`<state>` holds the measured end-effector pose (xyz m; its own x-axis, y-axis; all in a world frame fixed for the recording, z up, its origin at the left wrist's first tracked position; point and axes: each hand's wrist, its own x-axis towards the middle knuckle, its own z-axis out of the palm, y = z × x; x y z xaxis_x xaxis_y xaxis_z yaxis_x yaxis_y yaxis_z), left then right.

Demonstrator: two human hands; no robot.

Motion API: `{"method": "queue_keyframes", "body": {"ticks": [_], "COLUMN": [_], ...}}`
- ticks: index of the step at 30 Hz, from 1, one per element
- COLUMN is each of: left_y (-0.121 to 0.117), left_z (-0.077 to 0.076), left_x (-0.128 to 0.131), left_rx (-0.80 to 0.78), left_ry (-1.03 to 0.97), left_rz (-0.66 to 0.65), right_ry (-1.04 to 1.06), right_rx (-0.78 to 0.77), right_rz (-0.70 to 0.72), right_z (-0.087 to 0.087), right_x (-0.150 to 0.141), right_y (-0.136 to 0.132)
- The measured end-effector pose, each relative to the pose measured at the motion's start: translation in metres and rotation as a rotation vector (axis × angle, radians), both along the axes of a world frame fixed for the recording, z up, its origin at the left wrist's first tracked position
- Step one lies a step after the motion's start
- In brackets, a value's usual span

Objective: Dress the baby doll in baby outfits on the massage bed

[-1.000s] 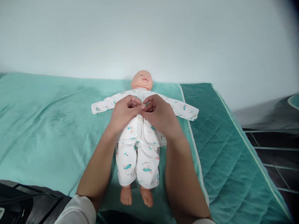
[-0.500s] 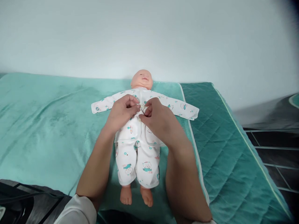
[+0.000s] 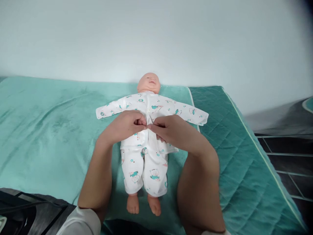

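A baby doll (image 3: 149, 82) lies on its back on a light teal blanket (image 3: 53, 130), head toward the wall, arms out to the sides. It wears a white printed shirt (image 3: 156, 106) and matching trousers (image 3: 144, 173); its bare feet (image 3: 143, 205) point toward me. My left hand (image 3: 126, 124) and my right hand (image 3: 168, 129) meet over the doll's belly. Both pinch the front edges of the shirt where it closes, fingertips almost touching.
A darker quilted teal cover (image 3: 234, 156) lies to the right of the blanket, its edge dropping to a dark tiled floor (image 3: 286, 163). A pale wall (image 3: 156, 39) stands right behind the doll's head. Dark objects (image 3: 22, 209) sit at the lower left.
Both hands have moved down the shirt front, from the doll's upper chest to its belly. The chest of the shirt now lies closed and uncovered.
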<state>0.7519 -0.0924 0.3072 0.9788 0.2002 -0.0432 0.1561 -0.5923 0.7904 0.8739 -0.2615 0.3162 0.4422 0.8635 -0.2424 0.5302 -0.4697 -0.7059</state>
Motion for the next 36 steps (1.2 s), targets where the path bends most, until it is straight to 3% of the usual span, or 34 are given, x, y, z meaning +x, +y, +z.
{"method": "queue_keyframes", "body": {"ticks": [3, 7, 10, 15, 21, 28, 36], "left_y": [0.002, 0.007, 0.01, 0.006, 0.001, 0.004, 0.005], "left_z": [-0.003, -0.014, -0.023, -0.025, -0.025, -0.027, -0.031], "left_x": [-0.002, -0.009, -0.011, -0.008, -0.004, -0.005, -0.005], "left_rx": [-0.055, -0.396, -0.538, -0.514, -0.269, -0.574, -0.711], "left_ry": [-0.017, -0.047, -0.059, -0.054, -0.106, -0.129, -0.162], "left_rz": [-0.009, 0.016, 0.019, 0.029, 0.049, 0.089, 0.032], "right_ry": [0.17, 0.365, 0.463, 0.5, 0.556, 0.544, 0.519], "right_rx": [0.059, 0.205, 0.267, 0.289, 0.325, 0.379, 0.364], "right_rz": [0.001, 0.009, 0.026, 0.013, 0.012, 0.028, 0.057], "right_z": [-0.001, -0.008, -0.016, -0.022, -0.026, -0.026, -0.022], "right_x": [0.003, 0.007, 0.009, 0.012, 0.013, 0.013, 0.013], "right_y": [0.001, 0.007, 0.011, 0.014, 0.015, 0.014, 0.012]}}
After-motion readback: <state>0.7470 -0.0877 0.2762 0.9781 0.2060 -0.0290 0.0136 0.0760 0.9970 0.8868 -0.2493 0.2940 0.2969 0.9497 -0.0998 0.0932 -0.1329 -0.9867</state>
